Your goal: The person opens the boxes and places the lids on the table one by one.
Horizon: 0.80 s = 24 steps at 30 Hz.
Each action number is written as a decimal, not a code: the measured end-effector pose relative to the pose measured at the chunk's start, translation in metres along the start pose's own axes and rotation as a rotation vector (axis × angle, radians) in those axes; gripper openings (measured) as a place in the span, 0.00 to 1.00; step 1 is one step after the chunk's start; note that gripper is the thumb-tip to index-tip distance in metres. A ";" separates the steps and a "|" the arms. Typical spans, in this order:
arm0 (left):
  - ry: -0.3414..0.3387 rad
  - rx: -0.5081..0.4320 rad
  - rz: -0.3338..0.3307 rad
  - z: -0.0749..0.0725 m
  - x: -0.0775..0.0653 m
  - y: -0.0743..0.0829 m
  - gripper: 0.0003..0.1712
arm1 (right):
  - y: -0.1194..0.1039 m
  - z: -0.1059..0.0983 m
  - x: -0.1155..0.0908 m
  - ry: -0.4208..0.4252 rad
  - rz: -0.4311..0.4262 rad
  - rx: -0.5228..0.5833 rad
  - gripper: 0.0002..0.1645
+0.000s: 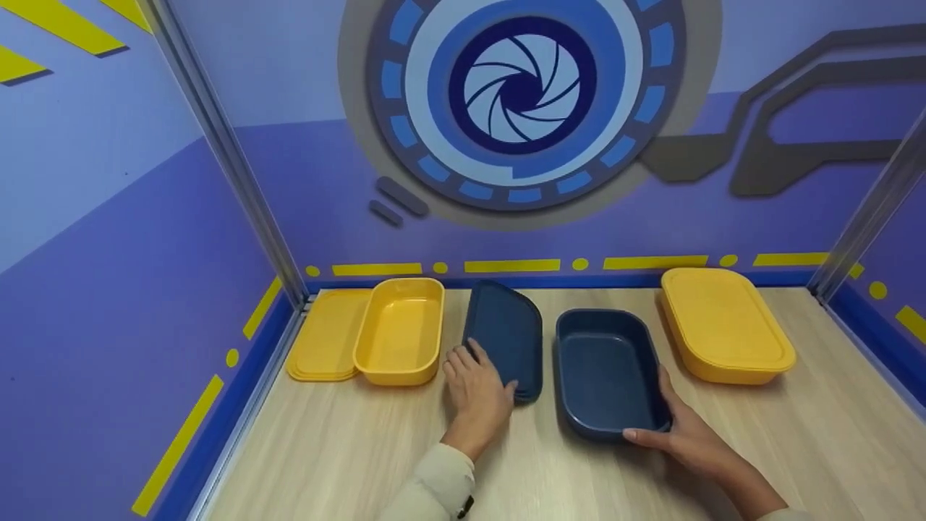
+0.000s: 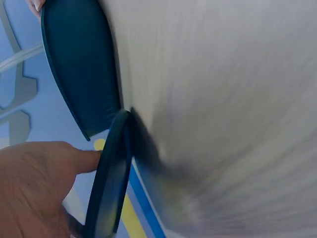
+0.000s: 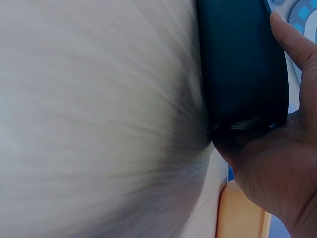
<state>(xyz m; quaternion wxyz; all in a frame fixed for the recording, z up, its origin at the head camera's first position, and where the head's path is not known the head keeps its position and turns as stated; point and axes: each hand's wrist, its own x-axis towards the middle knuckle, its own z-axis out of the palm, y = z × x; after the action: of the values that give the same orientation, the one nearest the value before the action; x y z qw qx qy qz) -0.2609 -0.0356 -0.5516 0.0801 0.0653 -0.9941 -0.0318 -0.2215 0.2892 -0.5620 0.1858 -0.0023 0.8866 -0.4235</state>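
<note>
My left hand (image 1: 477, 394) holds a dark blue lid (image 1: 506, 336) by its edges, thumb at the near right corner and fingers along the left side. In the left wrist view the lid (image 2: 106, 183) stands tilted off the table, with the thumb against it. Right of it is an uncovered dark blue lunch box (image 1: 608, 373), its inside bare. My right hand (image 1: 691, 434) grips the box at its near right corner, thumb on the near rim and fingers along the right wall. The right wrist view shows the box's outer wall (image 3: 242, 64) beside the hand (image 3: 277, 163).
An open yellow box (image 1: 401, 333) stands at the left, overlapping a yellow lid (image 1: 325, 336). A lidded yellow box (image 1: 727, 322) sits at the back right. Printed panels (image 1: 289, 181) wall in the wooden table (image 1: 550, 477) at the back and sides.
</note>
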 end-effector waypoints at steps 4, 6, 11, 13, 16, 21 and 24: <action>-0.073 -0.117 -0.054 0.010 0.001 -0.008 0.59 | 0.000 0.000 0.001 -0.004 -0.006 0.004 0.83; -0.122 -0.194 -0.081 0.014 0.002 -0.011 0.57 | 0.001 0.000 0.000 -0.005 -0.007 0.004 0.83; -0.178 -0.255 -0.080 0.018 -0.001 -0.018 0.57 | 0.001 0.000 0.000 0.000 -0.003 -0.012 0.83; -0.178 -0.239 -0.055 0.020 -0.002 -0.019 0.56 | 0.001 0.000 0.000 0.002 0.002 -0.016 0.83; -0.196 -0.214 -0.037 0.023 -0.001 -0.020 0.56 | 0.001 0.000 0.000 -0.003 -0.002 -0.015 0.83; -0.252 -0.146 -0.001 0.027 0.004 -0.019 0.50 | 0.002 0.000 0.000 -0.012 -0.025 -0.006 0.82; -0.249 -0.072 0.069 0.027 0.006 -0.018 0.42 | 0.002 -0.001 0.000 -0.014 -0.025 -0.015 0.81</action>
<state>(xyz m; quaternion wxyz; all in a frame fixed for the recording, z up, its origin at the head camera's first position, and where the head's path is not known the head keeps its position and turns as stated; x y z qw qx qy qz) -0.2690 -0.0528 -0.5791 -0.0405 0.0235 -0.9963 -0.0725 -0.2210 0.2913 -0.5630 0.1867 -0.0179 0.8883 -0.4191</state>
